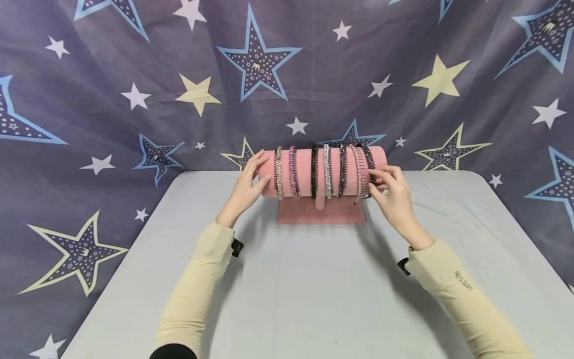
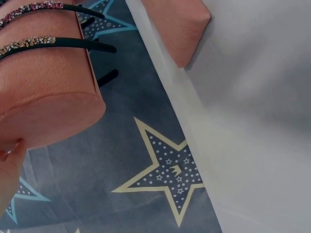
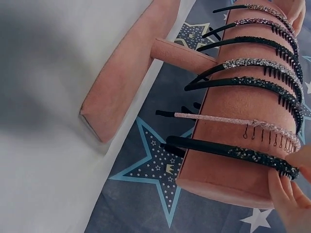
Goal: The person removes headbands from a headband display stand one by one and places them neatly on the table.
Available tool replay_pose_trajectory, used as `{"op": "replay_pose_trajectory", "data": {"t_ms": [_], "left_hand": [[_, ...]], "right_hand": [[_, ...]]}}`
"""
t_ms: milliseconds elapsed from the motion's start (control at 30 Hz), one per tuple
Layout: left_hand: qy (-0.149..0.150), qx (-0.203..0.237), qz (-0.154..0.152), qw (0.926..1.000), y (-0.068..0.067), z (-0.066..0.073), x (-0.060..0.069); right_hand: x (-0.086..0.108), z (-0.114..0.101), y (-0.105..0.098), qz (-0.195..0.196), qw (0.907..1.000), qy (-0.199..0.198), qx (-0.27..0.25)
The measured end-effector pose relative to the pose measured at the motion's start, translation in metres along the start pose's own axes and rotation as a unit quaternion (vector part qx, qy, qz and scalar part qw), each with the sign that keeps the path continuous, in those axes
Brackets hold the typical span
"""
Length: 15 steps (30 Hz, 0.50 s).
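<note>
A pink padded roll (image 1: 304, 172) on a stand carries several glittery headbands side by side. The left hand (image 1: 248, 187) rests on the roll's left end, fingers over the top and thumb in front; in the left wrist view part of this hand (image 2: 10, 170) touches the end face. At the other end, the right hand (image 1: 394, 197) pinches the outermost dark headband (image 1: 370, 162), which is around the roll. The right wrist view shows fingers (image 3: 286, 191) at that headband's glittery part (image 3: 252, 154). Just inward is a thin pink headband (image 3: 214, 118) with small loops.
The stand's flat pink base (image 1: 320, 214) sits near the back edge of a table with a pale cloth (image 1: 314, 289). Behind it hangs a dark curtain (image 1: 269, 119) with stars. A black round object (image 1: 173, 352) shows at the bottom edge.
</note>
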<state>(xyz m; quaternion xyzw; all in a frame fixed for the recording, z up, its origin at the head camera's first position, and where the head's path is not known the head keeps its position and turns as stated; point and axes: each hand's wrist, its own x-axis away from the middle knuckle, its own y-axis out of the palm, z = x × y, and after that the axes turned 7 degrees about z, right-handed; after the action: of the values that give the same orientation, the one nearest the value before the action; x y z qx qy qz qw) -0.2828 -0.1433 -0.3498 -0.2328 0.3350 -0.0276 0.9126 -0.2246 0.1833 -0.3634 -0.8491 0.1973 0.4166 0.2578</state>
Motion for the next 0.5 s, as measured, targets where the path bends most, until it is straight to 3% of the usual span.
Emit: {"op": "replay_pose_trajectory", "data": {"t_ms": [333, 500], "left_hand": [[0.002, -0.007, -0.008, 0.9999, -0.0005, -0.0037, 0.001], [0.0, -0.007, -0.01, 0.9999, -0.0011, -0.0023, 0.0006]], "right_hand": [[-0.0009, 0.0004, -0.0026, 0.014, 0.9995, 0.023, 0.016], [-0.0046, -0.0014, -0.0045, 0.025, 0.998, 0.056, 0.013]]}}
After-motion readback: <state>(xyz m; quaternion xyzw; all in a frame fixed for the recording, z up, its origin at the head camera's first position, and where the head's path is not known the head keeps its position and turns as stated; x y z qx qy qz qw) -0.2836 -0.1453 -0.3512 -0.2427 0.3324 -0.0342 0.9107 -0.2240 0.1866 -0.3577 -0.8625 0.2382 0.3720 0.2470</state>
